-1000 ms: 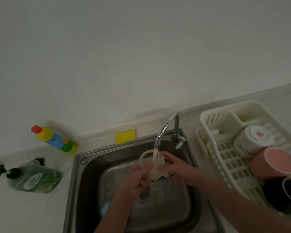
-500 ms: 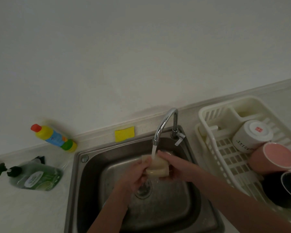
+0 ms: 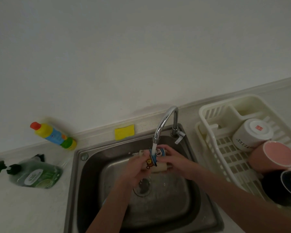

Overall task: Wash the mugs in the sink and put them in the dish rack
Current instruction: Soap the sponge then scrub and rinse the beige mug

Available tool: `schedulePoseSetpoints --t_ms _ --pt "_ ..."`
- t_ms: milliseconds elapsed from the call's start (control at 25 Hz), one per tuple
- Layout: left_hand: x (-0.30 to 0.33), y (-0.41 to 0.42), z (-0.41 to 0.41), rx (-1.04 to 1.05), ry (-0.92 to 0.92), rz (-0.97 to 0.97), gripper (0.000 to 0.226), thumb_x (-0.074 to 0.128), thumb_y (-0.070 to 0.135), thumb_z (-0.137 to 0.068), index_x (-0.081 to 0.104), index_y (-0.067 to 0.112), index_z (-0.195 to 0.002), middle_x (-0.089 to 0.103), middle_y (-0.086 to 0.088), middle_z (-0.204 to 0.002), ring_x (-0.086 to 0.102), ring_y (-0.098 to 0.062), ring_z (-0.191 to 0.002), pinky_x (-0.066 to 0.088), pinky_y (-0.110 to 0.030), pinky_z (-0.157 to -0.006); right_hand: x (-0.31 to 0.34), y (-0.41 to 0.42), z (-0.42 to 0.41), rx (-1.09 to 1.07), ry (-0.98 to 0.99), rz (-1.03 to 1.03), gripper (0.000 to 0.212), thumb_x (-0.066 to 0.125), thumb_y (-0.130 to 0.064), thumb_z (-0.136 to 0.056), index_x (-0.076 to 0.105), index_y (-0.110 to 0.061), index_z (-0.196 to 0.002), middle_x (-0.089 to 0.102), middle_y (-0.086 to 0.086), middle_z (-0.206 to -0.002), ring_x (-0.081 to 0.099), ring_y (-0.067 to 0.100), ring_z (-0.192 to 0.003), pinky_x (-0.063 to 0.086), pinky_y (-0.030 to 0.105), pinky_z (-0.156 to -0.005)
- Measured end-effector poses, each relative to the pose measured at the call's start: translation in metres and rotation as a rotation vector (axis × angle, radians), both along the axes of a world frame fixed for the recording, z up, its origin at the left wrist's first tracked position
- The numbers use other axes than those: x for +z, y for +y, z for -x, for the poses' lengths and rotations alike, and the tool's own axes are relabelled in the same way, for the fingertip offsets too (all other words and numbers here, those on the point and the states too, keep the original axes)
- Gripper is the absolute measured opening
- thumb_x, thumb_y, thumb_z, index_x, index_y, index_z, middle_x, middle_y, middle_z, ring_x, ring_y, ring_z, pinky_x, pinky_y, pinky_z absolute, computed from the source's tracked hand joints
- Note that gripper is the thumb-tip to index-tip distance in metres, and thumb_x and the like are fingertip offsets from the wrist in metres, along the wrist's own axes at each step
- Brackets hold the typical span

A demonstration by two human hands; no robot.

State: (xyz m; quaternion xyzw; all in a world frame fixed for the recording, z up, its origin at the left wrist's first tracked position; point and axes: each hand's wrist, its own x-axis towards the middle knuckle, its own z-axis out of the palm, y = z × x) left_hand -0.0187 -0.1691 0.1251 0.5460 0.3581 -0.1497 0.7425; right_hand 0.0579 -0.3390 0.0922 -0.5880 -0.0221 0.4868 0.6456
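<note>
A cream mug [image 3: 155,161] with a blue band and a yellow cartoon print lies sideways under the running tap [image 3: 165,125] over the steel sink [image 3: 84,174]. My left hand [image 3: 134,170] grips its left end. Its right end is held by my right hand [image 3: 173,161], fingers curled over the top. Water falls onto the mug. In the white dish rack [image 3: 213,148] at the right lie a white mug [image 3: 250,133], a pink mug [image 3: 275,157] and a dark mug [image 3: 286,187].
A yellow sponge [image 3: 124,132] sits on the ledge behind the sink. On the counter to the left lie a yellow cleaner bottle [image 3: 52,135] with a red cap and a green soap bottle [image 3: 35,174]. The drain [image 3: 142,186] shows below the hands.
The mug has been turned in my hands under the water, so its blue band and cartoon print now face up. The view has shifted slightly.
</note>
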Motion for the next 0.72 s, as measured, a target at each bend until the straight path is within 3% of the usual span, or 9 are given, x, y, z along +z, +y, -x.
schedulePoseSetpoints --t_ms 120,240,280,440,600,640,720 --pt "0.002 -0.003 0.004 0.015 0.023 -0.070 0.045 0.070 0.045 -0.084 0.069 0.009 -0.111 0.073 -0.016 -0.107 0.067 -0.035 -0.106 0.055 -0.050 -0.093 0.004 0.005 0.005 -0.046 0.038 0.040 0.062 0.079 -0.057 -0.072 0.060 -0.024 -0.122 0.067 0.012 -0.118 0.068 0.032 -0.106 0.059 0.050 -0.085" --pt "0.001 -0.002 0.005 0.069 0.023 -0.015 0.048 0.074 0.040 -0.082 0.067 0.006 -0.114 0.071 -0.020 -0.111 0.066 -0.036 -0.108 0.055 -0.050 -0.094 0.004 0.004 0.004 0.047 -0.267 0.065 0.050 0.078 -0.047 -0.078 0.057 -0.031 -0.120 0.065 0.005 -0.116 0.067 0.024 -0.105 0.060 0.044 -0.085" --pt "0.001 -0.003 0.006 0.052 0.004 -0.006 0.045 0.073 0.037 -0.084 0.067 0.005 -0.115 0.070 -0.021 -0.112 0.066 -0.035 -0.108 0.057 -0.047 -0.092 0.005 0.005 0.004 0.052 -0.280 0.060 0.047 0.076 -0.046 -0.081 0.056 -0.031 -0.120 0.065 0.005 -0.117 0.066 0.023 -0.105 0.060 0.043 -0.085" --pt "0.006 -0.015 0.015 0.070 -0.018 -0.050 0.033 0.067 0.031 -0.090 0.068 0.005 -0.111 0.074 -0.015 -0.102 0.069 -0.030 -0.098 0.060 -0.041 -0.082 0.009 0.009 0.005 0.019 0.066 0.178 0.054 0.059 -0.066 -0.085 0.062 -0.023 -0.118 0.070 0.012 -0.111 0.068 0.029 -0.102 0.061 0.040 -0.077" --pt "0.009 -0.011 0.015 0.044 -0.059 -0.032 0.043 0.073 0.040 -0.085 0.070 0.008 -0.114 0.071 -0.019 -0.109 0.067 -0.032 -0.099 0.056 -0.042 -0.086 0.016 0.008 -0.003 0.039 0.003 0.145 0.051 0.071 -0.050 -0.084 0.053 -0.024 -0.124 0.063 0.015 -0.119 0.063 0.032 -0.107 0.057 0.035 -0.074" --pt "0.011 -0.009 0.014 0.028 -0.078 -0.027 0.043 0.074 0.041 -0.083 0.071 0.010 -0.112 0.071 -0.020 -0.110 0.067 -0.030 -0.093 0.056 -0.036 -0.076 0.018 0.006 -0.004 0.020 0.020 0.106 0.054 0.073 -0.045 -0.083 0.050 -0.025 -0.127 0.060 0.016 -0.121 0.062 0.033 -0.109 0.057 0.035 -0.073" --pt "0.009 -0.006 0.016 0.015 -0.095 -0.037 0.039 0.072 0.039 -0.086 0.072 0.010 -0.111 0.071 -0.019 -0.107 0.065 -0.025 -0.083 0.049 -0.024 -0.056 0.020 0.003 -0.002 0.049 0.125 0.077 0.060 0.073 -0.054 -0.080 0.056 -0.022 -0.128 0.064 0.019 -0.121 0.063 0.036 -0.109 0.057 0.035 -0.071"
